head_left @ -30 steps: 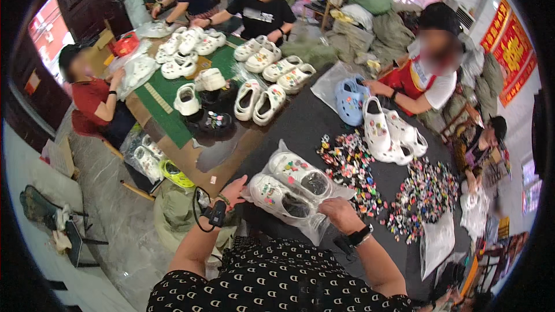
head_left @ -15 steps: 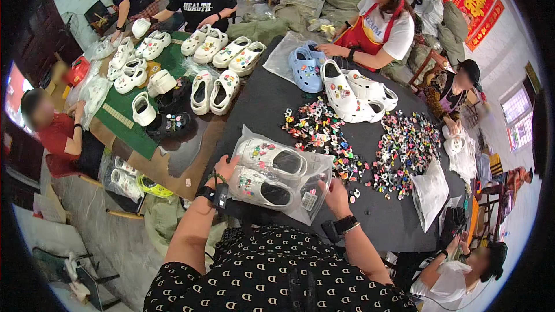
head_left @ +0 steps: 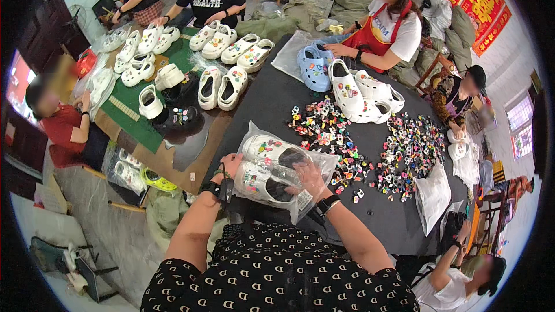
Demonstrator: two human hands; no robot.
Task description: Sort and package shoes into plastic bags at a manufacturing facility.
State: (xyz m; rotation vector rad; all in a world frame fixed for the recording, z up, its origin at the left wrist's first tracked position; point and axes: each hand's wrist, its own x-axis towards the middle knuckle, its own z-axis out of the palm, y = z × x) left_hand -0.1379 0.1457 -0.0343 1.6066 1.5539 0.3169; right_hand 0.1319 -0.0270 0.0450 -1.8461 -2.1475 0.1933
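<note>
A clear plastic bag (head_left: 315,162) lies on the near edge of the black table (head_left: 272,92) with a pair of white clogs (head_left: 267,164) inside, decorated with small coloured charms. My left hand (head_left: 231,164) grips the bag's left edge beside the clogs. My right hand (head_left: 309,178) is inside the bag, resting on the near clog's heel end. Both wrists wear dark bands.
Piles of small coloured charms (head_left: 404,150) cover the table's middle and right. White clogs (head_left: 361,95) and a blue clog (head_left: 312,69) lie in front of a person in a red apron. More white clogs (head_left: 222,84) sit on a green mat, left. Other people sit around.
The view has swung slightly; the bag with the clogs stays between my hands. My right hand has pushed further into the bag over the near clog.
</note>
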